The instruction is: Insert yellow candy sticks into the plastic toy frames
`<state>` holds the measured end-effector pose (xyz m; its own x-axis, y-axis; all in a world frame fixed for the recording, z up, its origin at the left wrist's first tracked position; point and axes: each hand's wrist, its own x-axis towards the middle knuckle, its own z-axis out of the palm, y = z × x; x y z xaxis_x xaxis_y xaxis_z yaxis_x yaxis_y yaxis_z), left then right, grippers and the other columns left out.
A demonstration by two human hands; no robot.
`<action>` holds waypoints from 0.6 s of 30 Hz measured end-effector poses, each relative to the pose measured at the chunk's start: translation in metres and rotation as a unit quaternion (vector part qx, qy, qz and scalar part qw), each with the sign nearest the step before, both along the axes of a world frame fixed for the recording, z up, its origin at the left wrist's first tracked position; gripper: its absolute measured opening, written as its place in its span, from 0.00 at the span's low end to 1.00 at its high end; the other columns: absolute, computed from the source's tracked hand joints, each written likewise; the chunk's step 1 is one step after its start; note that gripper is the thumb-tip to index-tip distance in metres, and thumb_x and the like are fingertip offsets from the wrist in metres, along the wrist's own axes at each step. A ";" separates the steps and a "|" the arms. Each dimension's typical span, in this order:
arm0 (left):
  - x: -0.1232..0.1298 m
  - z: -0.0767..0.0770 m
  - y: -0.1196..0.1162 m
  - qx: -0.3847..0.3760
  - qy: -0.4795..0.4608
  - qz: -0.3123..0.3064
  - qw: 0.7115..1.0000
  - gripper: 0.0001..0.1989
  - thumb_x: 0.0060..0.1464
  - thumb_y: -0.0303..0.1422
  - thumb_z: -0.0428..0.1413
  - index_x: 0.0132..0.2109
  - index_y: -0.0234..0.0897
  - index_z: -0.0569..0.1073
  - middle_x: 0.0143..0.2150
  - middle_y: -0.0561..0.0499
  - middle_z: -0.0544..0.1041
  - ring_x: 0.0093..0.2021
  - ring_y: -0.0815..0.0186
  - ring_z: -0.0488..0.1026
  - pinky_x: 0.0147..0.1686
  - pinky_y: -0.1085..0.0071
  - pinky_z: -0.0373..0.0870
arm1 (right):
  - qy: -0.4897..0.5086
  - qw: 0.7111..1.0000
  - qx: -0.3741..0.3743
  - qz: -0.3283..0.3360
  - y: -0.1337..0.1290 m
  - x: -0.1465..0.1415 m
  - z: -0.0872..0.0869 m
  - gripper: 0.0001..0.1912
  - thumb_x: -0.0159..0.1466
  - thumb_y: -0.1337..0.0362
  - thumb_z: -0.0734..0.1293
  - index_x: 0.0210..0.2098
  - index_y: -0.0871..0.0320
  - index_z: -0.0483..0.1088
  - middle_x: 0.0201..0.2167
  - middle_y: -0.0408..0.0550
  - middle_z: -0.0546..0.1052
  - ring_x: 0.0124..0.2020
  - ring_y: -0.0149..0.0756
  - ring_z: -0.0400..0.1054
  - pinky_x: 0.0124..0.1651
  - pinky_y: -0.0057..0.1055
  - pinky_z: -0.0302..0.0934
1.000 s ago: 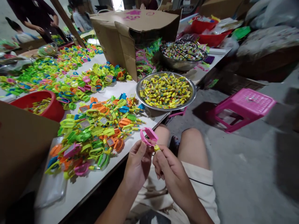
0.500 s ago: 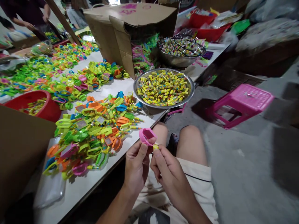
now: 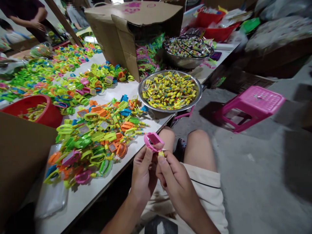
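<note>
While the left hand [image 3: 143,170] is pinching a pink ring-shaped plastic piece [image 3: 153,142] by its lower edge, the right hand [image 3: 172,177] is closing thumb and forefinger on a small yellow tube [image 3: 161,153] and holding it right against the ring's bottom. Both hands are working over the person's lap, just off the near edge of the white table [image 3: 85,195]. By the look of it, the step in hand is the joining of tube to ring, with the two parts touching but the seat between them hidden by the fingers. The next move is likely calling for a firm, straight push while the left fingers are keeping the ring from twisting. On the table to the left, a heap of coloured rings [image 3: 97,139] is lying, many with tubes showing on them. Farther off, a metal tray [image 3: 197,97] of loose yellow tubes is sitting near a cardboard box [image 3: 136,29]. Right of the knees, a pink stool [image 3: 253,105] is standing on the floor.
</note>
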<state>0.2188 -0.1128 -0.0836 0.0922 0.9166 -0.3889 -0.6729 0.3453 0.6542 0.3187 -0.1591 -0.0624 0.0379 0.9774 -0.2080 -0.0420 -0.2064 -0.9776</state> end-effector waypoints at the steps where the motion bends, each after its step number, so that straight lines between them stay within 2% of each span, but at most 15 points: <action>1: 0.000 0.000 0.001 0.004 0.001 -0.002 1.000 0.16 0.50 0.43 0.78 0.42 0.39 0.88 0.39 0.48 0.89 0.33 0.68 0.84 0.37 0.78 0.80 | 0.008 1.000 -0.005 0.009 0.001 0.002 0.001 0.24 0.81 0.43 0.58 0.37 0.52 0.65 0.26 0.36 0.62 0.26 0.31 0.57 0.30 0.29 0.53; 5: -0.001 0.003 0.004 0.022 0.005 -0.005 1.000 0.16 0.46 0.42 0.80 0.40 0.39 0.89 0.36 0.48 0.88 0.29 0.72 0.81 0.32 0.82 0.76 | 0.021 0.999 -0.027 0.035 0.006 0.010 0.006 0.25 0.80 0.41 0.59 0.36 0.53 0.64 0.25 0.36 0.61 0.24 0.29 0.53 0.27 0.29 0.50; 8: -0.003 -0.001 0.006 0.026 0.020 -0.001 0.999 0.16 0.45 0.42 0.80 0.39 0.40 0.89 0.36 0.48 0.89 0.28 0.72 0.80 0.30 0.82 0.75 | 0.007 0.998 -0.042 0.056 0.012 0.014 0.003 0.26 0.80 0.40 0.59 0.35 0.53 0.63 0.24 0.36 0.60 0.23 0.29 0.52 0.25 0.28 0.47; 13: -0.012 -0.021 0.010 0.041 0.087 -0.027 0.995 0.18 0.50 0.45 0.77 0.42 0.37 0.89 0.41 0.43 0.89 0.35 0.62 0.84 0.40 0.71 0.82 | 0.054 0.992 -0.073 0.090 0.017 0.008 -0.018 0.28 0.79 0.37 0.58 0.33 0.53 0.62 0.22 0.36 0.60 0.20 0.29 0.52 0.24 0.29 0.45; 16: -0.031 -0.030 0.014 0.075 0.157 -0.022 0.985 0.16 0.53 0.44 0.76 0.42 0.37 0.89 0.41 0.43 0.88 0.39 0.61 0.85 0.46 0.69 0.82 | -0.007 0.993 -0.027 0.116 0.023 0.005 -0.023 0.26 0.80 0.43 0.59 0.32 0.53 0.66 0.22 0.39 0.67 0.22 0.32 0.60 0.27 0.29 0.50; 18: -0.056 -0.029 0.020 0.099 0.229 0.011 0.968 0.15 0.55 0.44 0.74 0.43 0.38 0.89 0.40 0.46 0.88 0.39 0.62 0.84 0.46 0.71 0.81 | -0.047 0.992 0.042 0.105 0.036 0.011 -0.020 0.21 0.76 0.48 0.68 0.31 0.54 0.72 0.25 0.43 0.75 0.27 0.36 0.69 0.33 0.30 0.56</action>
<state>0.1630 -0.0931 -0.1122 -0.0698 0.9771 -0.2010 -0.3026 0.1713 0.9376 0.3300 -0.1230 -0.0829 -0.1538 0.9793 -0.1315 0.0849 -0.1195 -0.9892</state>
